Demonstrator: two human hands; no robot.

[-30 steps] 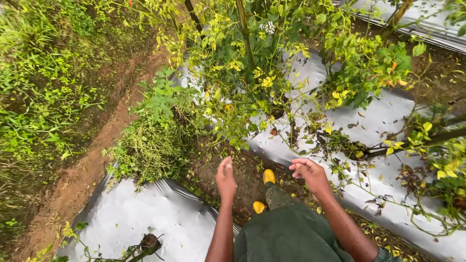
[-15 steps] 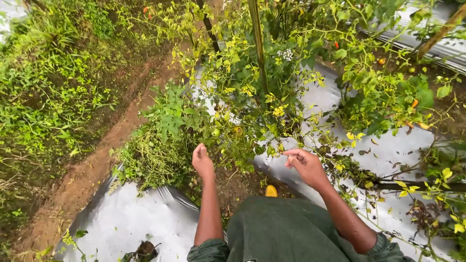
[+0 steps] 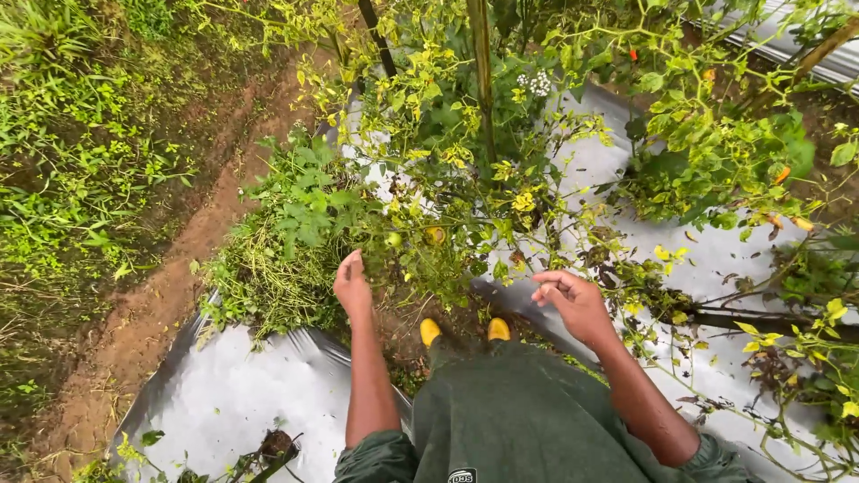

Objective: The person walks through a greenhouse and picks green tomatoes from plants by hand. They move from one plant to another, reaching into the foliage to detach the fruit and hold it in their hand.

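Dense plant stems [image 3: 465,224] and an upright stake [image 3: 481,80] block ahead — silver mulch sheet [image 3: 233,402] lies open.

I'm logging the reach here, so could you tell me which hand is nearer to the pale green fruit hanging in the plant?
Left. The left hand is just below and left of the pale green fruit, fingers raised toward it. The right hand is farther off, to the fruit's lower right.

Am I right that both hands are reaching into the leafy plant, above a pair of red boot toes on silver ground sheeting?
Not quite. The boot toes are yellow, not red, as the head view shows. The rest holds: the left hand and right hand reach into the leafy plant, and silver sheeting covers the ground.
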